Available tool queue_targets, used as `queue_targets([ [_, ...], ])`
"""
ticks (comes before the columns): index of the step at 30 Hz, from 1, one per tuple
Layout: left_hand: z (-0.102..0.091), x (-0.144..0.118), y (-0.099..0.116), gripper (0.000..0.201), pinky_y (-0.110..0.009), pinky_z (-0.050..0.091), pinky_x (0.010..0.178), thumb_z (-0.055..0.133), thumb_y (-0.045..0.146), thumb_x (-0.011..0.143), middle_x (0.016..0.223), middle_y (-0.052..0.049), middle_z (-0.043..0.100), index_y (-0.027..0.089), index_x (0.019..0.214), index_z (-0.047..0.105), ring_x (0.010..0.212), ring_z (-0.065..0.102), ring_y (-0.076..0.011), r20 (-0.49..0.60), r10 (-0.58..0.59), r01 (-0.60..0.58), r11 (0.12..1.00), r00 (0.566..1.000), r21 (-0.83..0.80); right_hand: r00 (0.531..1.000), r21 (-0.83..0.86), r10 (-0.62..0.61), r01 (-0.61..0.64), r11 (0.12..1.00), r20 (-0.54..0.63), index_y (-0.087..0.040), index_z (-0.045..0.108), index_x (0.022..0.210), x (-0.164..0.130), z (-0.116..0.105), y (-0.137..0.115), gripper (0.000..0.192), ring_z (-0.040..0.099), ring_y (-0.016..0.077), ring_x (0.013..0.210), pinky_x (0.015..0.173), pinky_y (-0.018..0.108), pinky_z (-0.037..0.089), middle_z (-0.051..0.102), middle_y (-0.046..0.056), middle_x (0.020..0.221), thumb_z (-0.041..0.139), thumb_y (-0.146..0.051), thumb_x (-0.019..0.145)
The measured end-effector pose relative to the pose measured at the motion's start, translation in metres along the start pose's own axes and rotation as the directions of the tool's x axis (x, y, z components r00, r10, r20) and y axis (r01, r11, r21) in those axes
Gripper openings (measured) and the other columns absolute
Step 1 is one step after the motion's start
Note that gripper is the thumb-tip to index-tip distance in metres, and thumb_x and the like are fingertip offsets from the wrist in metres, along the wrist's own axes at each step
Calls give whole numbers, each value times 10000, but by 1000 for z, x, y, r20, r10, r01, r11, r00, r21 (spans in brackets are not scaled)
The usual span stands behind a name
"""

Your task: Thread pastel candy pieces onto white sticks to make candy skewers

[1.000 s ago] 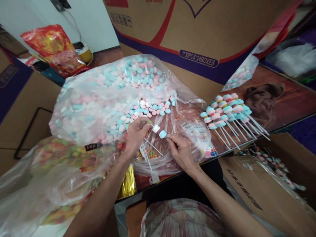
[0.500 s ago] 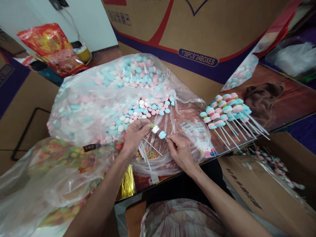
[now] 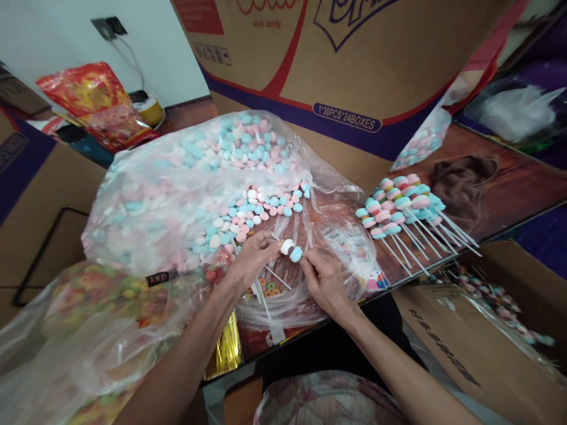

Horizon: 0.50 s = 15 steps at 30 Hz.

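Behind your table (image 3: 509, 192), the carton (image 3: 345, 77) reads "stick candy" and "1*30PCS*24BOXES"; your left hand (image 3: 252, 258) and right hand (image 3: 325, 277) pinch one candy skewer (image 3: 295, 254), its pieces now closer together.

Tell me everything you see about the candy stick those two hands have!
The candy stick shows a puffy white piece and a puffy light-blue piece, with something dark between them. It slants down toward the blue end, above clear plastic. The left hand pinches around the white end; the right hand pinches just past the blue. The stick itself is mostly hidden.
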State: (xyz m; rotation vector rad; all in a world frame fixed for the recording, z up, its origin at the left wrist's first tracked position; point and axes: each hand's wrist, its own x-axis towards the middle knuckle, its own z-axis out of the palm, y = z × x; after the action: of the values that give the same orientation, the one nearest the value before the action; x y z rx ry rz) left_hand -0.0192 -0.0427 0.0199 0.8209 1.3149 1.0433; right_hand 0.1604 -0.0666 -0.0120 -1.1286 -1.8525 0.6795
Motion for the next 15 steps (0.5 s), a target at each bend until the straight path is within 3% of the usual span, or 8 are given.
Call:
queue_targets([
  [3,-3,12,7,417,-243,484,667,806,497,694,812,-10,649,189,904,620,722,615,-127,-35,72,-71,996,997,44,999,-4,26,-26,1000,-23,-207,503,747,2,2,-2,231,455,121,575,609,263,333,461,-38,635,465,-168,971],
  [6,-13,33,18,316,-287,492,670,619,478,860,785,-27,649,206,1019,647,712,624,-173,-166,263,-186,908,950,374,996,5,63,-63,998,-58,-206,521,752,3,2,-3,223,456,123,579,609,262,343,468,-37,636,463,-173,964],
  [7,-17,40,21,268,-302,486,678,587,408,879,791,-39,647,209,1039,666,720,622,-191,-183,362,-214,814,914,540,995,11,73,-72,997,-65,-205,528,757,3,1,-3,217,461,125,581,609,262,349,477,-36,639,462,-176,962],
  [9,-24,52,24,227,-333,468,719,554,244,864,866,-74,647,211,1021,715,789,627,-231,-95,514,-225,524,853,821,994,20,82,-81,996,-72,-205,538,764,3,1,-3,210,470,127,584,608,261,358,497,-31,644,462,-182,958],
  [11,-26,58,24,288,-353,446,745,517,130,837,962,-105,636,216,987,747,878,630,-267,45,536,-202,239,843,950,994,24,85,-83,996,-75,-207,546,769,3,0,-2,207,476,130,584,608,261,367,517,-27,648,460,-190,957],
  [13,-27,61,22,331,-361,431,731,482,106,850,997,-118,622,223,1003,752,905,624,-283,106,510,-173,86,854,981,993,25,89,-88,996,-73,-209,550,772,3,0,-2,207,481,132,584,609,260,374,529,-26,646,459,-196,957],
  [15,-27,63,22,310,-366,427,722,481,149,882,992,-122,619,221,1023,748,902,616,-290,104,506,-149,48,856,988,993,25,99,-97,995,-62,-211,552,771,3,0,-2,208,486,133,583,608,258,376,524,-29,631,462,-199,958],
])
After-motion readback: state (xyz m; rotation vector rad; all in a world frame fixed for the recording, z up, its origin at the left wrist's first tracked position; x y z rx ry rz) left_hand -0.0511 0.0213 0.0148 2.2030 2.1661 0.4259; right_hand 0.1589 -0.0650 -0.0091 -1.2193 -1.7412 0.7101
